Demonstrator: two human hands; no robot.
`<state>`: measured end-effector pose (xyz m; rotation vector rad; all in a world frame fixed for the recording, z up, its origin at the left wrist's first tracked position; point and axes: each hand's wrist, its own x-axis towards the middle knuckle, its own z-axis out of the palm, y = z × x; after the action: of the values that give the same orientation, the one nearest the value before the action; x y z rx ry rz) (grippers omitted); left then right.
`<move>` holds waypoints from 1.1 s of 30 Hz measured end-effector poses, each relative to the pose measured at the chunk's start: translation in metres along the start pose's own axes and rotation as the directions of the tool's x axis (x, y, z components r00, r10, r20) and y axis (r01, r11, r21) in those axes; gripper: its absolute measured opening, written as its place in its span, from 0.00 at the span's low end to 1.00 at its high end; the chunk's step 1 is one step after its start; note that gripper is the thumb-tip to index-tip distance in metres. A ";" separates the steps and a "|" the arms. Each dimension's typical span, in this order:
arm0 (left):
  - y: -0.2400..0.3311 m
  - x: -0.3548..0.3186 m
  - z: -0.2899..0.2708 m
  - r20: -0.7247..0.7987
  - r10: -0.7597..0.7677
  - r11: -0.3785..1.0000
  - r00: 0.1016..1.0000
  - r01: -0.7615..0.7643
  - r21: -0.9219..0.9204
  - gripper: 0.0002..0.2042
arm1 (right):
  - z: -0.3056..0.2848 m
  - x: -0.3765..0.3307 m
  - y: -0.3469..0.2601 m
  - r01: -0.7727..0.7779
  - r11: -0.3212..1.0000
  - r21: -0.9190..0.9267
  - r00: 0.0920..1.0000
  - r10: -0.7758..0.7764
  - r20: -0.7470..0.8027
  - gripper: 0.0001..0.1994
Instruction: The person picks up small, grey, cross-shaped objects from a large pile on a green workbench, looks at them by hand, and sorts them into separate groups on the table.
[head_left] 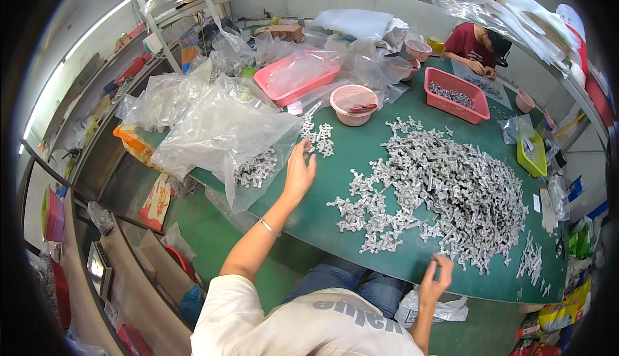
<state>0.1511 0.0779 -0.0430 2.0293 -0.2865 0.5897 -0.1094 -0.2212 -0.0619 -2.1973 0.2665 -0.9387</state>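
Note:
My left hand [300,172] reaches over the table beside a small cluster of grey metal parts [317,135]. Its thumb stands apart from the fingers, and I see nothing held. At the table's front edge, my right hand [436,280] has its fingers curled; whatever they hold, if anything, is too small to make out. Just beyond it spreads a large heap of small grey metal castings [474,195], with looser pieces [371,217] on its left side. More parts [256,168] show under a clear plastic sheet [219,124] left of my left hand.
On the green table [309,217] stand a pink bowl [354,106] with a red-handled tool across it, a pink tray [300,76], and another pink tray [456,96] holding parts. A yellow-green basket [531,153] stands at right. A co-worker [474,47] handles parts at the far side.

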 end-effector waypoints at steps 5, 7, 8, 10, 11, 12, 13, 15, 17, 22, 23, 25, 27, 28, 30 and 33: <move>-0.041 0.006 0.031 0.116 0.004 0.973 0.993 -0.031 0.227 0.21 | 0.026 -0.005 -0.025 0.017 0.998 0.065 0.990 -0.026 0.141 0.06; -0.056 0.010 0.043 0.184 0.017 0.976 0.983 -0.056 0.210 0.22 | 0.031 -0.003 -0.027 -0.001 0.999 0.045 0.987 -0.006 0.160 0.06; -0.057 0.013 0.048 0.247 0.056 0.931 0.967 -0.140 0.337 0.22 | 0.032 -0.001 -0.028 -0.017 0.999 0.048 0.985 0.008 0.174 0.06; -0.063 0.017 0.058 0.372 0.106 0.819 0.922 -0.293 0.494 0.21 | 0.034 0.004 -0.028 -0.041 0.998 0.055 0.984 0.031 0.174 0.05; -0.064 0.021 0.061 0.399 0.111 0.785 0.910 -0.326 0.526 0.18 | 0.035 0.007 -0.027 -0.046 0.998 0.041 0.986 0.039 0.163 0.05; -0.072 0.022 0.065 0.386 0.131 0.761 0.913 -0.342 0.550 0.17 | 0.035 0.010 -0.024 -0.042 0.998 0.044 0.985 0.034 0.171 0.05; -0.080 0.023 0.066 0.372 0.151 0.736 0.916 -0.355 0.576 0.16 | 0.036 0.010 -0.022 -0.038 0.998 0.047 0.983 0.029 0.182 0.05; -0.086 0.032 0.074 0.349 0.148 0.732 0.926 -0.339 0.591 0.14 | 0.035 0.012 -0.019 -0.047 0.998 0.043 0.981 0.038 0.192 0.05; -0.088 0.037 0.076 0.257 0.103 0.766 0.961 -0.242 0.595 0.15 | 0.037 0.014 -0.019 -0.042 0.998 0.037 0.978 0.033 0.208 0.05; -0.076 0.020 0.061 0.232 0.065 0.751 0.970 -0.201 0.629 0.21 | 0.048 0.018 -0.028 -0.003 0.998 0.065 0.972 -0.012 0.235 0.05; -0.066 0.015 0.061 0.224 0.071 0.799 0.972 -0.190 0.571 0.21 | 0.047 0.018 -0.027 0.013 0.998 0.064 0.975 -0.027 0.220 0.05; -0.040 0.004 0.060 0.205 0.163 0.885 0.965 -0.235 0.402 0.23 | 0.044 0.016 -0.023 -0.005 0.998 0.058 0.977 -0.008 0.214 0.04; -0.019 -0.009 0.044 0.155 0.244 0.927 0.957 -0.277 0.252 0.20 | 0.047 0.014 -0.023 0.024 0.997 0.075 0.973 -0.040 0.226 0.04; -0.011 -0.019 0.032 0.117 0.261 0.936 0.958 -0.281 0.210 0.19 | 0.049 0.015 -0.027 0.051 0.993 0.109 0.966 -0.076 0.245 0.04; 0.008 -0.042 -0.001 0.074 0.220 0.959 0.973 -0.229 0.166 0.16 | 0.051 0.013 -0.037 0.028 0.990 0.142 0.948 -0.071 0.311 0.04; 0.019 -0.087 -0.037 -0.014 0.195 0.970 0.981 -0.191 0.150 0.15 | 0.054 0.013 -0.041 0.078 0.979 0.190 0.921 -0.144 0.361 0.05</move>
<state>0.0575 0.0965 -0.0584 2.1485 -0.4378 0.7803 -0.0662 -0.1678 -0.0520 -2.1918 -0.1186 -0.5579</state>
